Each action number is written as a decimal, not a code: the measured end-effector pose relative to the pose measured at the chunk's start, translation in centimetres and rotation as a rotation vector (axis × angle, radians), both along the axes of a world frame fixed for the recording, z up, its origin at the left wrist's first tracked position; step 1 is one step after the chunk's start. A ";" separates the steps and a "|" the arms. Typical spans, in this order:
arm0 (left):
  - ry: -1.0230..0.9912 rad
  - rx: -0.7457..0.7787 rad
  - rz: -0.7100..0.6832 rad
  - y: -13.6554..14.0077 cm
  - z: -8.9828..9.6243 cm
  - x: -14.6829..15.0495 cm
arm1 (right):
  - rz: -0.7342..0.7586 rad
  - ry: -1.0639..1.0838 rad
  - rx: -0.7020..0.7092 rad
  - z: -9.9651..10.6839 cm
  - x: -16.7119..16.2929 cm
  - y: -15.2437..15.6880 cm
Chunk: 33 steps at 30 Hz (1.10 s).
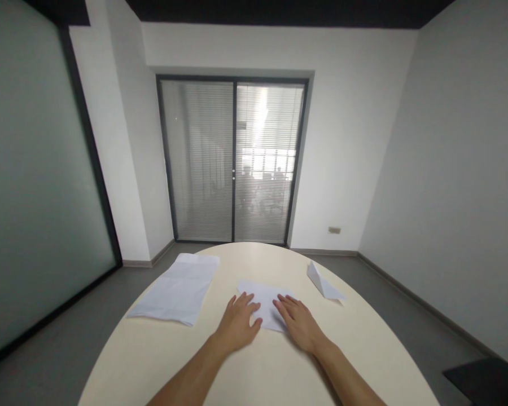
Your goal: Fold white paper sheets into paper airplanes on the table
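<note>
A white sheet of paper [262, 296] lies flat on the table in front of me, partly covered by both hands. My left hand [238, 324] rests over its left edge with the fingers spread. Over the right part of the sheet lies my right hand [298, 322], fingers stretched out and thumb alongside them. Neither hand grips anything. To the right, a folded white paper [324, 285] stands partly raised on the table. Larger white sheets [178, 290] with faint creases lie at the left; I cannot tell how many.
The round cream table [254, 372] reaches toward a glass door [232, 163] with blinds. A frosted glass panel [38, 186] runs along the left. At the lower right is a dark flat object [491, 380], cut off by the frame. A wall socket [334, 230] sits low on the far wall.
</note>
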<state>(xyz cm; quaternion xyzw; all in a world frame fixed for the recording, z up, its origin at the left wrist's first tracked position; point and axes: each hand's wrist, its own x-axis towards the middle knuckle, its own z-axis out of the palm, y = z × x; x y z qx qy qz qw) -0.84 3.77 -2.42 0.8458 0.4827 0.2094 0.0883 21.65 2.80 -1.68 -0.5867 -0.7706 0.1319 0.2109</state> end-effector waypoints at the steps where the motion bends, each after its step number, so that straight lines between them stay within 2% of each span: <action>1: -0.002 -0.003 -0.004 0.0 0.0 0.0 | -0.028 -0.007 -0.004 -0.3 0.2 0.2; 5: -0.038 0.010 -0.026 -0.1 -0.3 0.0 | -0.078 -0.021 0.020 -1.1 0.5 0.6; 9: -0.056 0.055 -0.004 -0.1 -0.6 0.3 | -0.056 -0.029 0.051 -0.8 0.5 0.4; 17: -0.074 0.072 0.064 0.2 -1.6 1.3 | 0.255 -0.001 -0.011 0.3 0.5 -1.7; 21: -0.069 0.064 0.047 0.1 -1.7 1.3 | 0.331 -0.014 -0.018 0.1 0.3 -2.0; 28: -0.077 0.067 -0.001 -0.4 -0.9 1.2 | 0.308 0.037 0.039 0.3 -0.1 -1.6; 33: -0.069 0.030 -0.063 -0.2 -0.6 0.3 | 0.262 0.047 0.014 1.1 -0.6 -1.4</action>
